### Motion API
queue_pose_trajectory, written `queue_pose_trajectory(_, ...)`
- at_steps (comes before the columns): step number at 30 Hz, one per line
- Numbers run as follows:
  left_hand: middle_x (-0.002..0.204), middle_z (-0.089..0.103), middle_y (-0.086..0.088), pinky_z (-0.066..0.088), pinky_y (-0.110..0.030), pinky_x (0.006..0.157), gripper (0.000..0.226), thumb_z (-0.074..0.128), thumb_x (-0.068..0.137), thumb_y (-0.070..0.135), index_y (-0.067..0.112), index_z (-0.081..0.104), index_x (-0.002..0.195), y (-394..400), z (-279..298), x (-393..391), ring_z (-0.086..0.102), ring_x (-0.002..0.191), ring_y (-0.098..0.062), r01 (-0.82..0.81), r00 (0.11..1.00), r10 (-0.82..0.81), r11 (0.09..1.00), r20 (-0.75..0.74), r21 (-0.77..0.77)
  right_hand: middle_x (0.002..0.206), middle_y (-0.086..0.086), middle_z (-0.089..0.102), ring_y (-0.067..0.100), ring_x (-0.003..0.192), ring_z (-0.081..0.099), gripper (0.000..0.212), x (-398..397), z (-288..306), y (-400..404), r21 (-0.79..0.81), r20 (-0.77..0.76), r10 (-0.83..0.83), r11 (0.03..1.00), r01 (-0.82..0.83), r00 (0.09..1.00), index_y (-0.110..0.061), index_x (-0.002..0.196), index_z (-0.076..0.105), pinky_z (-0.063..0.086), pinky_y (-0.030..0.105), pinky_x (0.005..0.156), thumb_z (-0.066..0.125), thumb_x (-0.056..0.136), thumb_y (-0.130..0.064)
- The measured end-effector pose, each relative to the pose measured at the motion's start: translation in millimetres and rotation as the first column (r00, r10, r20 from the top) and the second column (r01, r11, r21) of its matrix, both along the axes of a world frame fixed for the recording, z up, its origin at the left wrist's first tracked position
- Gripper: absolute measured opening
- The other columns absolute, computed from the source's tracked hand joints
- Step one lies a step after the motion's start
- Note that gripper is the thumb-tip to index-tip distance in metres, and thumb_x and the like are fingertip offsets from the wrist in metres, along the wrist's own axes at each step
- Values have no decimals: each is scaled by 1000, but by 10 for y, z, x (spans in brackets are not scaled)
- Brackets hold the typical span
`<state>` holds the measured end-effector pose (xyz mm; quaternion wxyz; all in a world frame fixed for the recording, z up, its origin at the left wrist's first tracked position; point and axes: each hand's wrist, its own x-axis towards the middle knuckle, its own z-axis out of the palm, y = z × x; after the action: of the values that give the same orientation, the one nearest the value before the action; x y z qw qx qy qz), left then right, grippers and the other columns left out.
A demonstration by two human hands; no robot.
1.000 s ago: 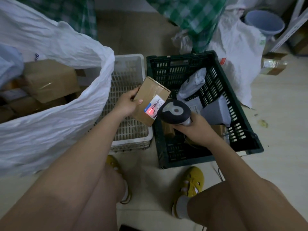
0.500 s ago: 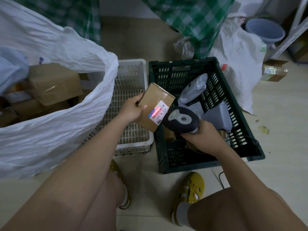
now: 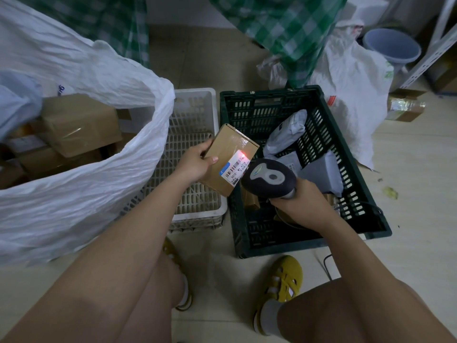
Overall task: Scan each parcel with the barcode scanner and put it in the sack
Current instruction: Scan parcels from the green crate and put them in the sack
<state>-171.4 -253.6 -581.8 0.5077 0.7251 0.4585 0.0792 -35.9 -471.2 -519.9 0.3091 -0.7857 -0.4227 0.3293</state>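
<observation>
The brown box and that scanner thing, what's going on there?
A person is scanning parcels. Their left hand grips a small cardboard box above two crates, label up, while the right hand holds a barcode scanner aimed at it; a red light falls on the label's edge. Grey mailer bags wait in the green crate. The white sack on the left is open and already holds several boxes. This box has not gone in yet.

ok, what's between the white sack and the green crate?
Head view: a white slotted basket sits between the white sack and green crate, holding no parcels that show.
</observation>
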Motion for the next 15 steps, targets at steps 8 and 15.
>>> queue_pose_trajectory(8, 147, 46, 2, 36, -44, 105, 58, 56, 96, 20, 34, 35, 148, -19, 8, 8, 44, 131, -24, -2, 1000, 2, 1000, -19, 9, 80, -15, 60, -1, 78, 56, 22, 7, 1, -4, -15, -5, 9, 1000, -9, 1000, -35, 78, 52, 43, 18, 65, 70, 81, -24)
queue_pose_trajectory(15, 145, 47, 2, 37, -48, 107, 58, 57, 96, 19, 34, 35, 147, -30, 23, 10, 45, 131, -24, 5, 1000, -5, 1000, -24, 8, 85, -1, 68, 9, 81, 62, 11, 37, -60, -10, -11, -36, -50, 999, 50, 998, -18, 87, 61, 49, 27, 70, 71, 81, -17)
